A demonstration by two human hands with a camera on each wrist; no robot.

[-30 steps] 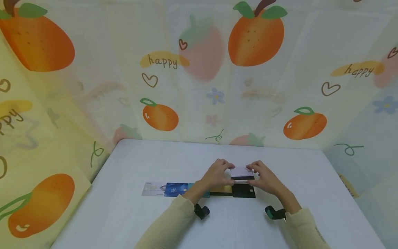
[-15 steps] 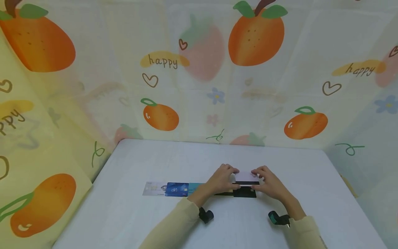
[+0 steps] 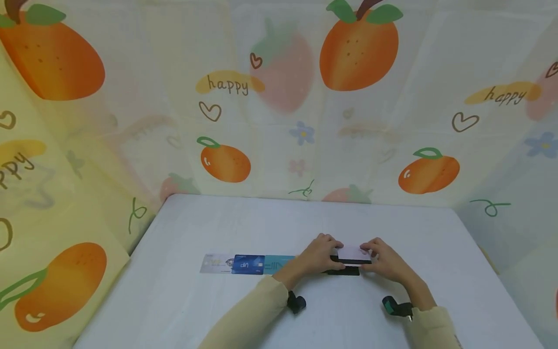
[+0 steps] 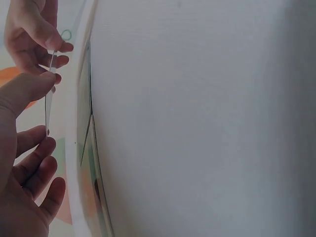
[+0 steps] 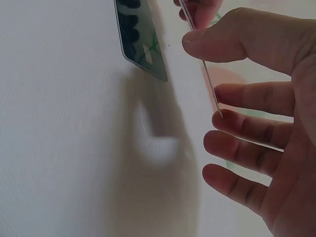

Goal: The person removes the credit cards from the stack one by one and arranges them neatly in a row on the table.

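Pinching one white card (image 3: pixel 352 253) with two hands, left hand (image 3: pixel 317 255), right hand (image 3: pixel 389 262), four cards (image 3: pixel 248 264) flat

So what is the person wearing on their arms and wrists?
Long pale yellow sleeves cover both arms down to the wrists. A small dark camera sits under the left wrist, and one with a teal part under the right wrist. Both hands are bare: no gloves or rings show.

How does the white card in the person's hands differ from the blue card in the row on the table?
The white card, with a dark stripe, is pinched at its ends by the left hand and right hand; the blue card lies flat, untouched. White sits at the row's right end, blue near its left. Both look alike in shape.
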